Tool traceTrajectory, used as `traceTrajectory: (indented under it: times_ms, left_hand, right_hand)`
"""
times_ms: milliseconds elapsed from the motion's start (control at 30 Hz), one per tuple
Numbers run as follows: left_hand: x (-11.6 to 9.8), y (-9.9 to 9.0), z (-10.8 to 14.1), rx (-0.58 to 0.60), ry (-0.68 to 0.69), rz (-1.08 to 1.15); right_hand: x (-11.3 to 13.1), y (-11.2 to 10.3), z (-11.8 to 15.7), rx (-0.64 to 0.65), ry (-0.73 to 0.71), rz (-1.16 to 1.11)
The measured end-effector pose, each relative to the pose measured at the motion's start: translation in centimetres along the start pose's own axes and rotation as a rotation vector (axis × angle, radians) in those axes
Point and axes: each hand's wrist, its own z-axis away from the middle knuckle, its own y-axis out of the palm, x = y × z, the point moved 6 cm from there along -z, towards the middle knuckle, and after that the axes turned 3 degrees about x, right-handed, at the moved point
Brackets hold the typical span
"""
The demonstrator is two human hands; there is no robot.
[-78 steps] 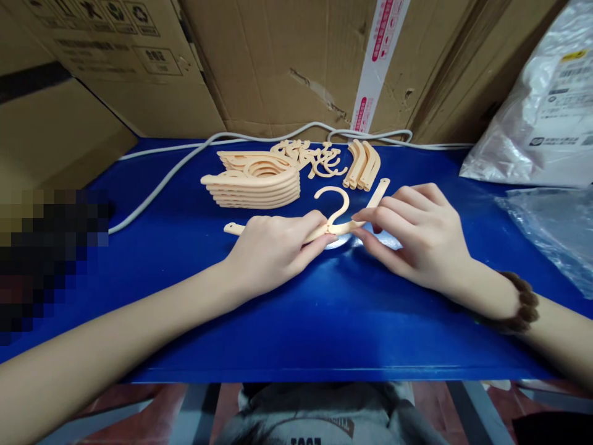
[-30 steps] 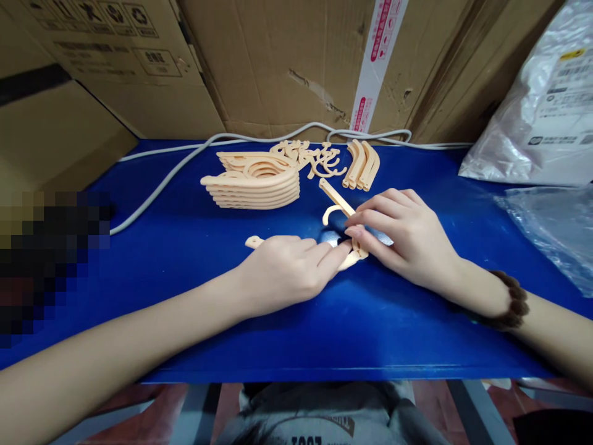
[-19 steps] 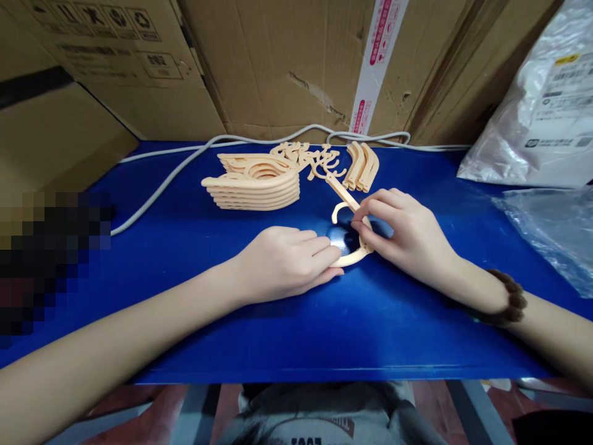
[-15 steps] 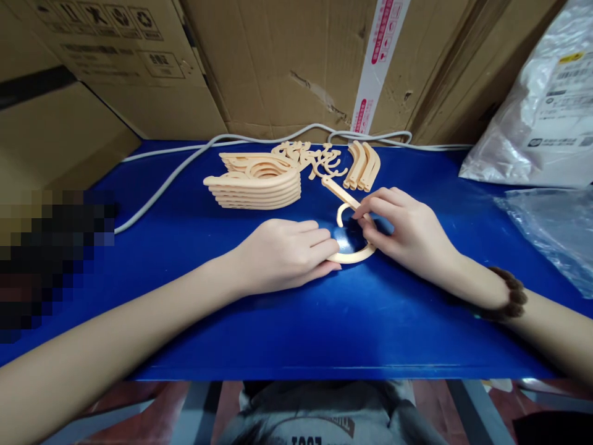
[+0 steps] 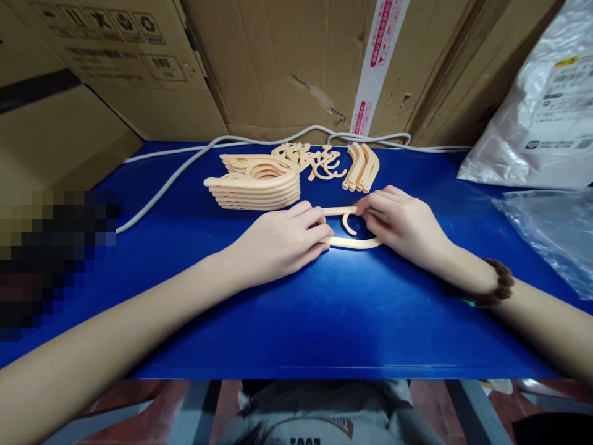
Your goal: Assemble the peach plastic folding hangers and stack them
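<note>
Between my hands, low over the blue tabletop (image 5: 287, 321), is a cream plastic folding hanger (image 5: 354, 243) with a curved lower arm and a straight upper bar. Its small hook (image 5: 346, 226) points into the gap between them. My left hand (image 5: 287, 241) grips the left end, where bar and curved arm come together under the fingers. At the other end my right hand (image 5: 403, 222) pinches the bar and covers part of the joint. Behind my left hand sits a neat stack of folded cream hangers (image 5: 259, 193).
Beyond the stack lie a heap of loose cream hooks (image 5: 324, 164) and several curved arm pieces (image 5: 361, 168). A pale cable (image 5: 171, 179) runs along the back by the cardboard boxes (image 5: 287, 68). A plastic-wrapped parcel (image 5: 532, 117) and clear bag (image 5: 551, 228) occupy the right.
The hanger's upper bar has swung from slanting up and left to nearly level, its left end now at my left hand. My left hand has shifted slightly up and left.
</note>
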Motion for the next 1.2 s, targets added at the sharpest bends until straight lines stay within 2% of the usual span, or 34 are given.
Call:
traceTrajectory:
  times_ms: [333,467,567,667,767,833,900,967,1033,1100,1200]
  left_hand:
    - [-0.3,-0.1,0.0,-0.051,0.027,0.003]
    - [-0.5,-0.4,0.0,-0.057,0.017,-0.010]
    - [-0.5,-1.6,0.0,-0.095,-0.041,-0.017]
    - [0.9,-3.9,-0.3,-0.178,-0.163,-0.004]
    - [4.6,-6.0,-1.1,-0.185,-0.375,-0.013]
    - [8.2,-6.6,-1.7,-0.130,-0.527,-0.042]
    - [12.2,-6.5,-2.5,-0.081,-0.607,-0.052]
    - [16.4,-5.4,-3.1,-0.027,-0.682,-0.004]
    - [20.4,-3.4,-3.3,0.072,-0.797,0.119]
    - [23.0,-0.9,-3.8,0.181,-0.796,0.294]
    - [25.2,1.5,-4.4,0.281,-0.799,0.346]
  right_hand:
    - [-0.4,0.2,-0.2,-0.015,0.050,-0.011]
    - [0.0,0.1,-0.2,-0.025,0.019,0.011]
    - [1.2,-0.4,0.0,-0.061,-0.055,0.073]
    - [3.0,-0.5,0.5,-0.059,-0.187,0.142]
    - [4.6,-0.2,1.1,-0.040,-0.299,0.168]
    - [5.1,0.0,1.2,-0.036,-0.339,0.175]
    - [5.3,0.2,1.3,-0.023,-0.357,0.181]
    - [5.1,0.4,1.2,-0.001,-0.355,0.181]
    - [5.0,0.6,1.2,0.021,-0.348,0.175]
    - [4.9,0.6,1.2,0.033,-0.346,0.167]
    - [4.9,0.7,1.2,0.044,-0.348,0.160]
